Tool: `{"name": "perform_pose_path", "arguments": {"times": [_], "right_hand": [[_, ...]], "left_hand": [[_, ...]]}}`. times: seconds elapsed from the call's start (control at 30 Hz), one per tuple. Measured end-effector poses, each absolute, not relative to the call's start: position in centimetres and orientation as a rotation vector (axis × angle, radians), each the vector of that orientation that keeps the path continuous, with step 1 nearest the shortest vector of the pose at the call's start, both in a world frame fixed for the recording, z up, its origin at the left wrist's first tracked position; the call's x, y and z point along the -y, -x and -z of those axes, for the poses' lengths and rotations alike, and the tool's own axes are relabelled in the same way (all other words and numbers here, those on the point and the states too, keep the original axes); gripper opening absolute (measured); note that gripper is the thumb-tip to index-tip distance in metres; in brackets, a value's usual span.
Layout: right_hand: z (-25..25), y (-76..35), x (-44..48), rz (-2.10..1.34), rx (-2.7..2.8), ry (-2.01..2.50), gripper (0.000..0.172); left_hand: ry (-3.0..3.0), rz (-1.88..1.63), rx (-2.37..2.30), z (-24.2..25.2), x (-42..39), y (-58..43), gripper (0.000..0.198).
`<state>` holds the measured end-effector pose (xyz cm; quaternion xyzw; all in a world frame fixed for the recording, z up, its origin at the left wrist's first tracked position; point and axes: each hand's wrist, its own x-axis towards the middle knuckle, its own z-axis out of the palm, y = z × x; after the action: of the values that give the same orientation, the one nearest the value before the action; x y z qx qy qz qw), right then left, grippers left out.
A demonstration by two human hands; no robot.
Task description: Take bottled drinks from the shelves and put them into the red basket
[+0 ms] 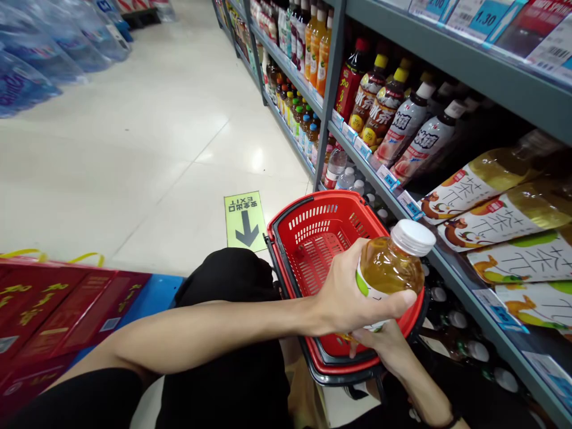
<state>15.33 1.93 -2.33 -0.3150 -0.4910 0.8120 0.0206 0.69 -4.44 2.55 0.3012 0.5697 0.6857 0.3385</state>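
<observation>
A bottle of amber drink with a white cap and a white and green label stands tilted over the red shopping basket. My left hand is wrapped around its upper body, thumb across the near side. Lower down, my right hand holds the same bottle near its base; part of those fingers is hidden behind the bottle and my left hand. Inside, the visible part of the basket shows only its slotted red floor and walls. The basket's black handle is folded down along the rim.
Drink shelves run along the right, with large tea bottles lying on one and iced tea bottles upright. Red cartons are stacked at left. Wrapped water packs stand far left. A green exit sign marks the floor.
</observation>
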Motion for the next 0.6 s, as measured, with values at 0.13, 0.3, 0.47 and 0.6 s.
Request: {"name": "perform_pose_path", "arguments": {"times": [0.13,0.3,0.47,0.6], "right_hand": [[2.4,-15.6,-2.0,-2.509,1.6,0.979,0.046],[2.6,-15.7,-2.2,-2.495,1.724,0.95,0.041],[2.8,-15.7,-2.6,-2.525,1.781,0.93,0.041],[4.3,-15.9,-2.9,-2.512,1.872,0.837,0.04]], "left_hand": [[-0.794,-1.788,-1.475,-2.3,4.5,-1.0,0.06],[-0.814,-1.811,-1.467,-2.0,4.6,-1.3,0.064],[-0.794,-1.826,-1.442,-2.1,4.4,-1.1,0.058],[-0.81,-1.832,-1.425,-2.3,4.4,-0.9,0.061]]}}
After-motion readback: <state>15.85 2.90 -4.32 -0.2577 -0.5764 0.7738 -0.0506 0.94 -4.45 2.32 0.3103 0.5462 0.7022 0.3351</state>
